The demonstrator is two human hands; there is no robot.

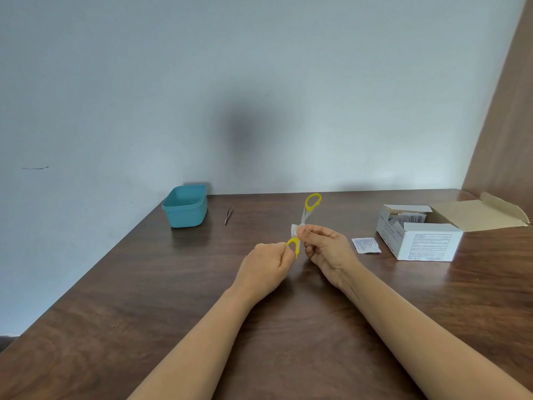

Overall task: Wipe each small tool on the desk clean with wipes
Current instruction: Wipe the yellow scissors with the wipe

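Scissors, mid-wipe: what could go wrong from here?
1. The scissors are spread open in the air. The right hand pinches the wipe near the pivot, so fingers could slip onto an edge or get nipped if the arms close.
2. The left hand grips only one yellow loop, so the tool could twist or drop onto the desk.
3. The tweezers lie apart and could be skipped.

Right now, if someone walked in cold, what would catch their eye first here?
The yellow-handled scissors, held mid-desk: the left hand grips one handle while the right hand pinches a white wipe on the metal. Next, the teal tub at the back left beside the tweezers, and the open wipe box on the right.
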